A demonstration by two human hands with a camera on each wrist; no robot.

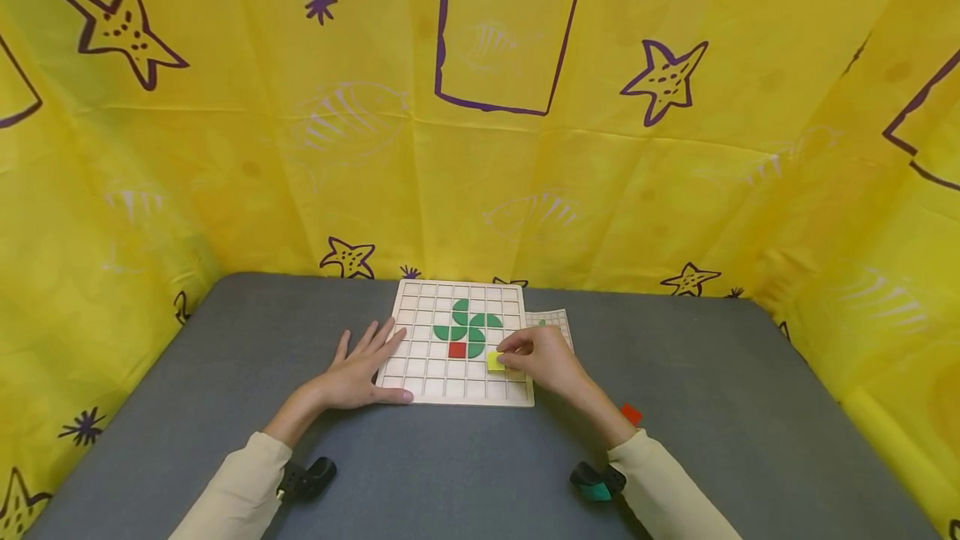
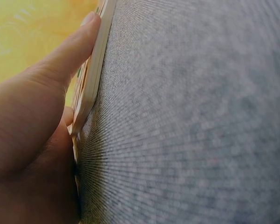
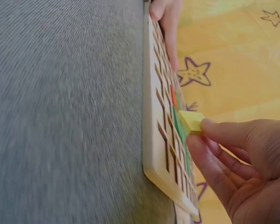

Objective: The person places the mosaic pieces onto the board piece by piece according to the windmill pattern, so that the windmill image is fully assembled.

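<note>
A wooden grid board (image 1: 435, 390) lies flat on the grey table, with several green quarter-round tiles (image 1: 477, 335) and one red square tile (image 1: 457, 350) set in its cells. My right hand (image 1: 542, 354) pinches a yellow square tile (image 3: 191, 121) between thumb and fingertips, held just above the lower right cells. In the head view my left hand (image 1: 356, 373) rests at the board's left edge, fingers spread and straight. Its thumb lies on the near left corner, as the left wrist view also shows (image 2: 79, 46).
A pattern card (image 1: 557, 321) with a printed grid sticks out from behind the board's right side, partly covered by my right hand. A loose red tile (image 1: 631, 415) lies by my right forearm. Yellow cloth (image 1: 480, 190) hangs around the table.
</note>
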